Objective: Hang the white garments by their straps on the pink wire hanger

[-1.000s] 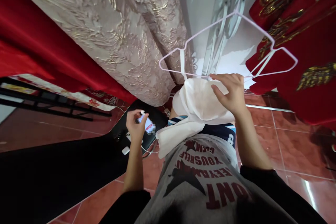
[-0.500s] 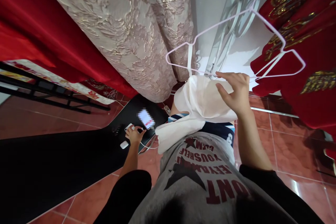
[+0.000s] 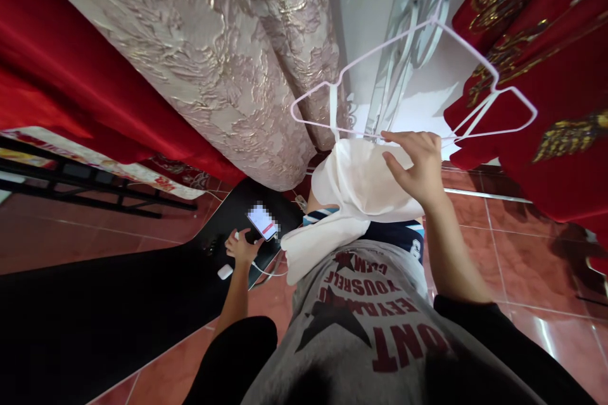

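Observation:
A pale pink clothes hanger (image 3: 370,54) holds a white garment (image 3: 365,171) by thin straps, in front of my legs. My right hand (image 3: 418,168) lies over the garment's upper right part, thumb and fingers apart. Its fingertips reach the hanger's lower bar; whether they touch it I cannot tell. My left hand (image 3: 243,248) is over a black padded bench (image 3: 142,291), fingers spread, beside a lit phone (image 3: 262,221). A small white item, partly hidden, shows by its fingertips. A white earbud-like case (image 3: 225,272) lies just below that hand.
A beige-and-gold textured cloth (image 3: 190,57) hangs ahead, with red cloth (image 3: 85,88) to its left. Red garments with gold embroidery (image 3: 546,107) hang at right. White hangers (image 3: 403,44) are by the wall. A white cable (image 3: 268,271) runs off the bench. The floor (image 3: 536,259) is red tile.
The view has shifted slightly, so the hanger appears farther left. My right hand keeps its spread pose at the garment. My left hand stays beside the phone, with its fingers slightly moved.

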`<action>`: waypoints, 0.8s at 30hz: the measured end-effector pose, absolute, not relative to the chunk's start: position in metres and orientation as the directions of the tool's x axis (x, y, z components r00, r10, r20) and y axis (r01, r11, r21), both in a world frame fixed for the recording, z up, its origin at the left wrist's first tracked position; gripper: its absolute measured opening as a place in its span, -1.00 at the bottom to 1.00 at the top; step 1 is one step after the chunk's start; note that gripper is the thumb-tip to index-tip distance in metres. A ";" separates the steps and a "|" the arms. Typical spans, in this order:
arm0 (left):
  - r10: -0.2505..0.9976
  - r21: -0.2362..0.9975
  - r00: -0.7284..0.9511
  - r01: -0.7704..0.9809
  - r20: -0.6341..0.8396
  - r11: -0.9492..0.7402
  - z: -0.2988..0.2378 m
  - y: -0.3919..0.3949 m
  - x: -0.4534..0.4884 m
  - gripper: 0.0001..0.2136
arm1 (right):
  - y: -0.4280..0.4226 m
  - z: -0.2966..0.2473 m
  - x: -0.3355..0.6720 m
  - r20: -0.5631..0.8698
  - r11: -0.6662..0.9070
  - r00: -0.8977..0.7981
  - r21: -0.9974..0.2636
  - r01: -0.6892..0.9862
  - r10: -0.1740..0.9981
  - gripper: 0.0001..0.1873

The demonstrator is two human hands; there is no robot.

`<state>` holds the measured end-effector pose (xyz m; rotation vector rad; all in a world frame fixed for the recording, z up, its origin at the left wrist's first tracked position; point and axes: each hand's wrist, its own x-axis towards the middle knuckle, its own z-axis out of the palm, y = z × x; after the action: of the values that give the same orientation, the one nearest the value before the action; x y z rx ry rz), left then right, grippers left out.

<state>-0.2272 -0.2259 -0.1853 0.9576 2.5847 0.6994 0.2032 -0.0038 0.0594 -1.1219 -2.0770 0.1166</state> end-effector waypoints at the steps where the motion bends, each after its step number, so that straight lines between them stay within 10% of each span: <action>1: 0.691 0.582 -0.720 0.536 -0.063 0.611 -0.177 -0.213 -0.222 -0.68 | -0.004 0.059 0.203 0.582 0.613 -0.325 -0.406 0.678 0.745 -0.68; 11: 0.850 0.880 -0.282 0.313 0.446 -0.358 -0.013 -0.037 -0.075 -0.69 | -0.007 0.061 0.203 0.584 0.627 -0.337 -0.411 0.662 0.738 -0.65; 24: 0.934 0.950 -0.189 0.130 0.304 -0.283 0.055 -0.049 -0.024 -0.94 | -0.007 0.060 0.206 0.627 0.641 -0.273 -0.489 0.592 0.730 -0.74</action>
<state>-0.0235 -0.0492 0.0554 1.4030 1.2851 1.5427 0.2055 -0.0071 0.0600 -1.0353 -1.9756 0.1969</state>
